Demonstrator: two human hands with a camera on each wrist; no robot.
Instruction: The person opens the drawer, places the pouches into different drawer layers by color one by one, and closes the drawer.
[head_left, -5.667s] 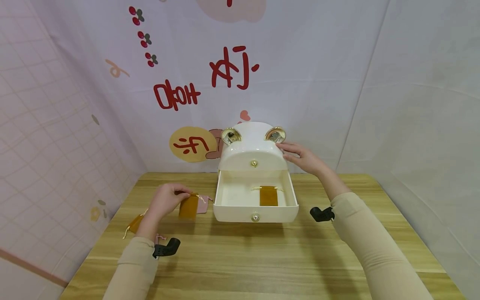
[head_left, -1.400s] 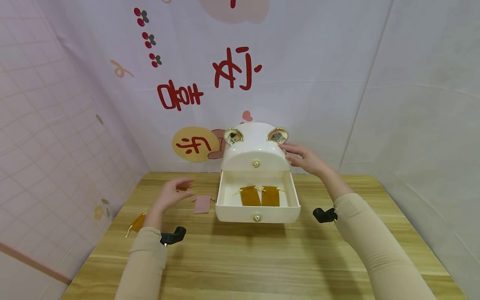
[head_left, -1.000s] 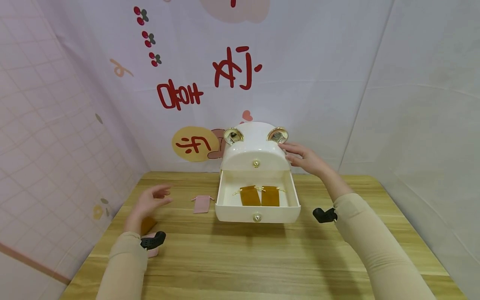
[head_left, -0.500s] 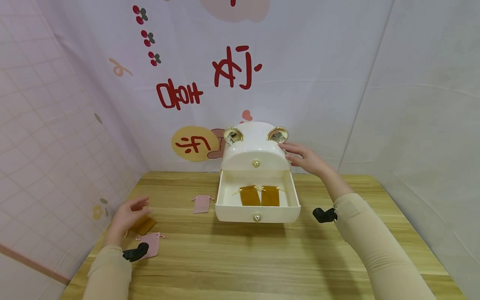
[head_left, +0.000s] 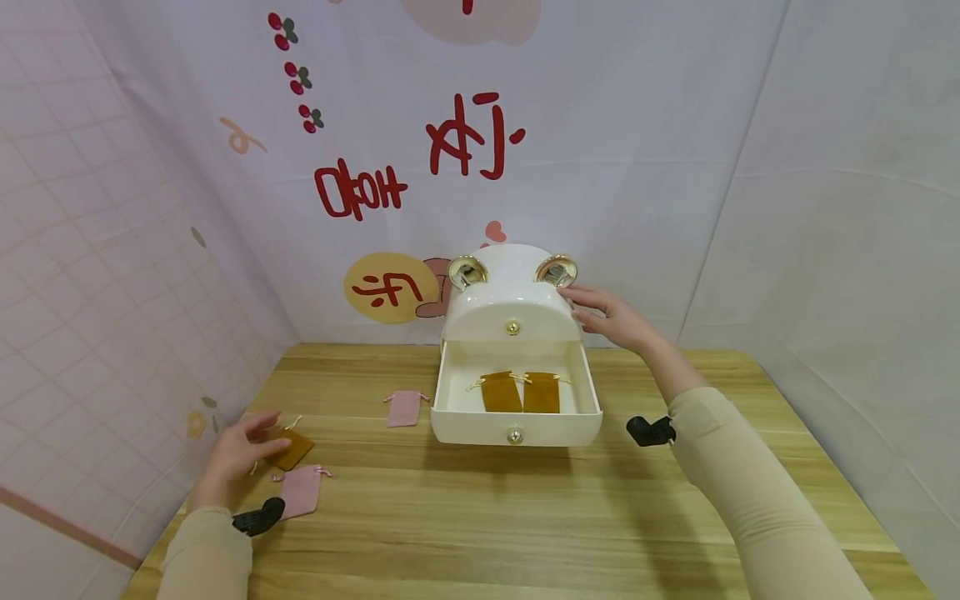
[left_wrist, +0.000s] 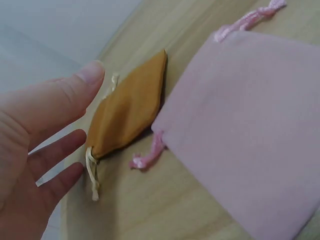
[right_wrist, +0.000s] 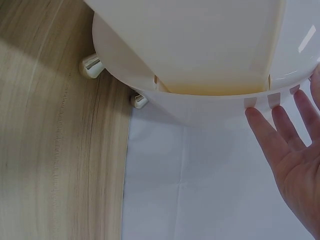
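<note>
My left hand [head_left: 234, 457] is over the left of the table beside a mustard-brown drawstring pouch [head_left: 296, 451]. In the left wrist view thumb and fingers stand apart at the brown pouch's [left_wrist: 131, 112] corded end, not pinching it; whether they touch it is unclear. A pink drawstring pouch [head_left: 302, 490] lies just nearer to me. The straight fingers of my right hand [head_left: 611, 319] rest against the right side of a white drawer box [head_left: 480, 317] with round gold-rimmed eyes. Its lower drawer [head_left: 472, 427] is pulled out and holds two brown pouches [head_left: 500, 394] side by side.
Another pink pouch [head_left: 404, 408] lies on the wooden table [head_left: 480, 525], left of the drawer. A printed white cloth [head_left: 615, 150] hangs close behind the box. Small gold feet [right_wrist: 92, 66] carry the box.
A second brown pouch has gone from my left hand into the drawer. That hand has since moved left and down to the brown pouch on the table. My right hand has stayed at the box.
</note>
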